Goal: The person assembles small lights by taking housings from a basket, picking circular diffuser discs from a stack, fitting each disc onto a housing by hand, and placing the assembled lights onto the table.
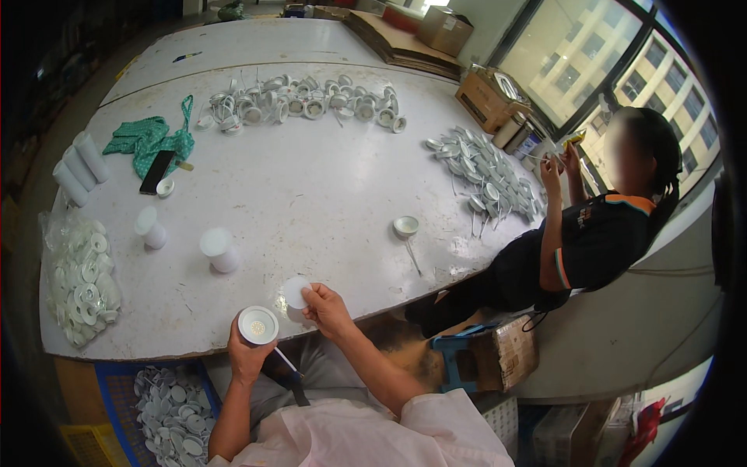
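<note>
I can see the left hand [246,358] gripping a round white light fitting [258,325], right hand [328,310] just pinching a thin milky-white disc [295,293].

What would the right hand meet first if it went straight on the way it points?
Probably the nearest upright white cylinder on the table: the right hand, pinching a thin white disc, points forward and left toward it. Depth is unclear, so it might pass above or beside it.
</note>
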Available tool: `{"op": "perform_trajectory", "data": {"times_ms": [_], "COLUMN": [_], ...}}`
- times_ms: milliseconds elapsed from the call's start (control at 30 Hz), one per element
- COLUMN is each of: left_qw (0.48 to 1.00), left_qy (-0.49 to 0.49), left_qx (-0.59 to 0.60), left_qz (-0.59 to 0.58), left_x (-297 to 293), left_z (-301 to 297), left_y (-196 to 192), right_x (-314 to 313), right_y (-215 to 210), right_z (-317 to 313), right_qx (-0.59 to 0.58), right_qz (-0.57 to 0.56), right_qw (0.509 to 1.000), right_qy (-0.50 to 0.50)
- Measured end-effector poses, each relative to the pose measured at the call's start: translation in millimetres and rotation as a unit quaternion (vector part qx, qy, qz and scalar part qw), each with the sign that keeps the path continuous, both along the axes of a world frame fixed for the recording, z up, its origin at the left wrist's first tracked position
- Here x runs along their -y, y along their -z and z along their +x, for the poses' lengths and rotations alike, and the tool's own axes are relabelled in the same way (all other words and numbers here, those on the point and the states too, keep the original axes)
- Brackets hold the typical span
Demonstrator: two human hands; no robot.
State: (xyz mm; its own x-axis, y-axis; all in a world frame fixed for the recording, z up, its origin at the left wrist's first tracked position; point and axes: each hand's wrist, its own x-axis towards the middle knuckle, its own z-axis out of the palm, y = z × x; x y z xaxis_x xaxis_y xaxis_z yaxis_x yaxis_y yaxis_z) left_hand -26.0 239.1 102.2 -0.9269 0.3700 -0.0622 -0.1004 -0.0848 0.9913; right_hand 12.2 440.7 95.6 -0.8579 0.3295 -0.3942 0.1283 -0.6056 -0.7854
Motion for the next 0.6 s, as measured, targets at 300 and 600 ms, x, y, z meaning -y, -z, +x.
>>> {"op": "perform_trajectory", "data": {"times_ms": [300, 600], "left_qw": [0.997, 0.99], "left_qy": [0.035, 0.047], "left_qx": [0.067, -0.103], "left_qz": [-0.033, -0.083], "left_x": [5, 2], "left_z": [0, -10], "left_y": [-28, -10], "right_x": [6, 21], "right_y": [-7, -25], "right_z": [-6, 1], "right_qx": [0.031, 0.004], "right_qz": [0.037, 0.055], "right_qw": [0.999, 0.996], "right_qy": [-0.014, -0.068]}}
